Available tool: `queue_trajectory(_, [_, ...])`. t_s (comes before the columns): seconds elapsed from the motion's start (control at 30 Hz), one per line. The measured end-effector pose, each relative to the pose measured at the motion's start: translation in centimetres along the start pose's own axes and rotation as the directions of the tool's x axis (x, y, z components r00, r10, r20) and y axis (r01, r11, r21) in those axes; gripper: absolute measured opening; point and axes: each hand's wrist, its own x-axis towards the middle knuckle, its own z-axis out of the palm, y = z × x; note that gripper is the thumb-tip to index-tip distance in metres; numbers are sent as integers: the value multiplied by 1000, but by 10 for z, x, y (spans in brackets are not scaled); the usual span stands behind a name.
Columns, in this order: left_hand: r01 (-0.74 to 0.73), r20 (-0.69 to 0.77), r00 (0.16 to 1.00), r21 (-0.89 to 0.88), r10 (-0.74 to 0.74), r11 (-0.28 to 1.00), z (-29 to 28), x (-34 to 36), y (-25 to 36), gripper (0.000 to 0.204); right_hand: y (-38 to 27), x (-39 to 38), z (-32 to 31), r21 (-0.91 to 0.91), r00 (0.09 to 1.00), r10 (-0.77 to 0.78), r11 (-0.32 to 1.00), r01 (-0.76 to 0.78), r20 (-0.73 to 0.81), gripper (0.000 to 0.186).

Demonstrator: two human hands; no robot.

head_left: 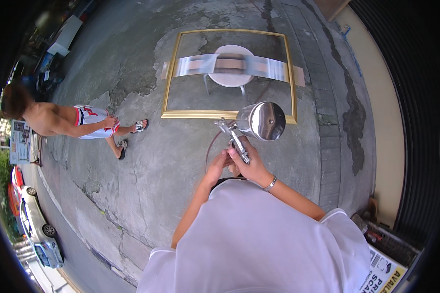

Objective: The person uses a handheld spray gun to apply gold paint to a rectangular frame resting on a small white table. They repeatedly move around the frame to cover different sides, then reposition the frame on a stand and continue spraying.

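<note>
I grip a chrome spray gun (233, 136) with a large metal cup (261, 121) on its right side. My right hand (249, 163) is wrapped round its handle, a watch on that wrist. My left hand (217, 166) is closed at the lower end of the handle, its fingers partly hidden. A thin dark red hose (210, 149) runs behind them. Beyond the gun, a rectangular gold frame (230, 114) is raised over the concrete around a round white stool or table (230, 84). A pale, glossy strip (188, 65) crosses the middle of the frame.
A shirtless person (58, 117) in white shorts and sandals is at my left. Cars (34, 224) and a signboard (19, 141) are further left. A dark shutter (415, 127) and cream wall edge line the right, with a printed board (384, 268) at lower right.
</note>
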Motion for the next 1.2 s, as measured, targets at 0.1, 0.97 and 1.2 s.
queue_trajectory(0.1, [194, 118, 979, -294, -166, 936, 52, -47, -10, 62, 14, -40, 6, -91, 997, -54, 995, 49, -49, 45])
queue_trajectory(0.97, [-127, -400, 915, -167, 50, 978, 334, -188, -188, 72, -58, -422, -356, -383, 802, -477, 859, 339, -359, 39])
queue_trajectory(1.2, [-142, -375, 927, -290, 25, 946, 472, -194, -190, 71, -196, -481, -531, -646, -77, -897, 251, 721, -436, 44])
